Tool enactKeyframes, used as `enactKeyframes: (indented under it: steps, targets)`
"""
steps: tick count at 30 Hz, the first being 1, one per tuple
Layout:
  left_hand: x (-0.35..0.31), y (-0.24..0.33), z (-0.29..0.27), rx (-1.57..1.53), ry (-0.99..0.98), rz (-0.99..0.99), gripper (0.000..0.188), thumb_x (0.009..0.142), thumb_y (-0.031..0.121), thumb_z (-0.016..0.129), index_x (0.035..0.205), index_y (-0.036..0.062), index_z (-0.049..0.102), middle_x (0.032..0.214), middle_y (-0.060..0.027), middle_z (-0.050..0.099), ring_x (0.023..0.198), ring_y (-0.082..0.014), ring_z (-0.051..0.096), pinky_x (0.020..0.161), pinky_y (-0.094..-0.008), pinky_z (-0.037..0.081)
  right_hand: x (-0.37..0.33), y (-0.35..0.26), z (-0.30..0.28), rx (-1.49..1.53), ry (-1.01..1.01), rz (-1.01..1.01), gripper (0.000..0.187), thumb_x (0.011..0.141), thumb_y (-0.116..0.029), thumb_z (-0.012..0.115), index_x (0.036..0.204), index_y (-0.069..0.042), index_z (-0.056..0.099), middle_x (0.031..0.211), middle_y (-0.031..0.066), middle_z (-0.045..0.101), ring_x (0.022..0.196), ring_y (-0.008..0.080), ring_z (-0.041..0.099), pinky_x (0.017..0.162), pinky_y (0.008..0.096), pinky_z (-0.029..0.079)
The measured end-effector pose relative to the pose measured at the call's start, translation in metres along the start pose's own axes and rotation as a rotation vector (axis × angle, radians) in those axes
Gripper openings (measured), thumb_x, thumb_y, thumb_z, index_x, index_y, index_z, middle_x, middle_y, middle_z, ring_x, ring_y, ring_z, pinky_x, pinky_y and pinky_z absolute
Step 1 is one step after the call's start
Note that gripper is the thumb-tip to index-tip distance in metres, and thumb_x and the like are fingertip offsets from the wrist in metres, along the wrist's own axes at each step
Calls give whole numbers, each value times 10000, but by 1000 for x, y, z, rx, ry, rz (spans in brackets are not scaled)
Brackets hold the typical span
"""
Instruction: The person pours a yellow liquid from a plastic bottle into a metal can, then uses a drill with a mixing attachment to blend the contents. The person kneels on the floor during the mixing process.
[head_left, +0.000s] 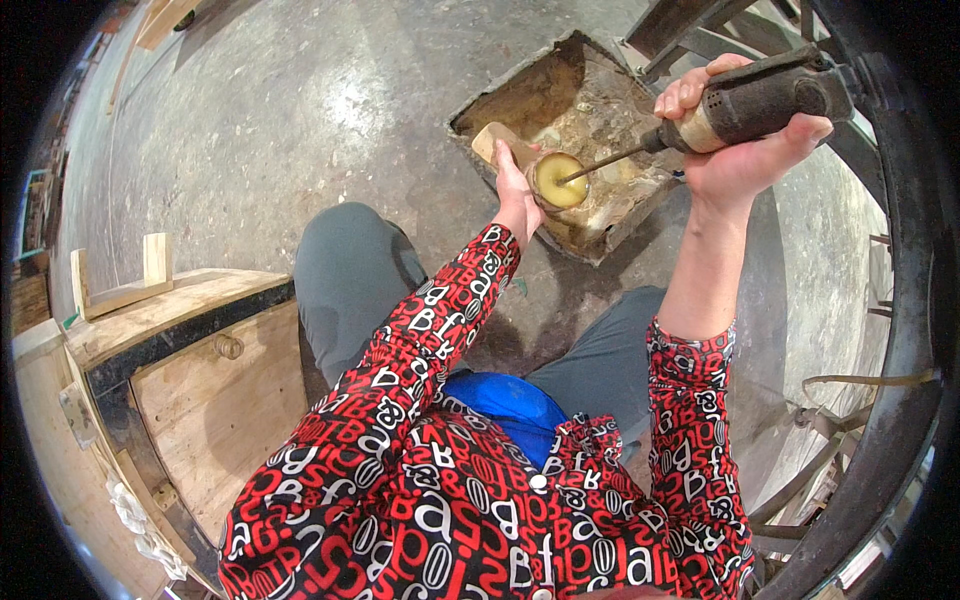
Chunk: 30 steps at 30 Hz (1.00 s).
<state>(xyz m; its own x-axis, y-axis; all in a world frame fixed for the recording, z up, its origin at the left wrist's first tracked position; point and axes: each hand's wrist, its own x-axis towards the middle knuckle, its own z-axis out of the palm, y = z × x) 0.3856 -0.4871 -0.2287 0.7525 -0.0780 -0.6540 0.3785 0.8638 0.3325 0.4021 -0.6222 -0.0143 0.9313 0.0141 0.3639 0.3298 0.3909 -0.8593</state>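
Note:
My right hand (738, 168) is closed around a dark, worn power drill (768, 104), held out to the right over the floor. From its front a long thin metal rod (622, 156) slants down to the left into a small round cup (537, 186) filled with a yellow substance (556, 192). My left hand (513, 190) grips the cup from its left side; some fingers are hidden beneath. Against that hand is a tan, rounded piece (488, 141), perhaps wood; I cannot tell whether I hold it. Below both hands sits an open box (590, 240) crusted with brown residue.
To my left stands a wooden cabinet (215, 375) with a small wooden frame (125, 295) on top. A dark metal frame (915, 250) runs along the right side, with bars near the drill. The box rests on a stained concrete floor (330, 120) between my knees and beyond.

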Motion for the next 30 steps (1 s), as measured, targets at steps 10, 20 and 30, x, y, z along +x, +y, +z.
enactKeyframes:
  steps: [10,20,30]
  targets:
    - [-1,-2,1,10,29,11,662,829,679,351,1030,78,544,1023,-140,593,954,-307,573,825,-554,448,-1,1,-2,-4,-11,-12,885,630,-875,350,880,-48,546,634,109,522,590,232,515,582,361,432]
    - [0,2,-2,8,9,56,658,839,661,359,1029,56,535,983,-137,602,926,-290,584,813,-516,464,0,1,0,2,5,-20,898,627,-883,330,884,-51,551,636,105,525,589,230,518,581,358,434]
    - [-7,3,3,-18,-16,80,657,850,648,358,1034,38,517,934,-146,616,874,-284,592,808,-450,477,-2,0,-5,-3,31,-22,918,623,-892,307,876,-44,551,633,99,524,586,223,517,579,357,432]
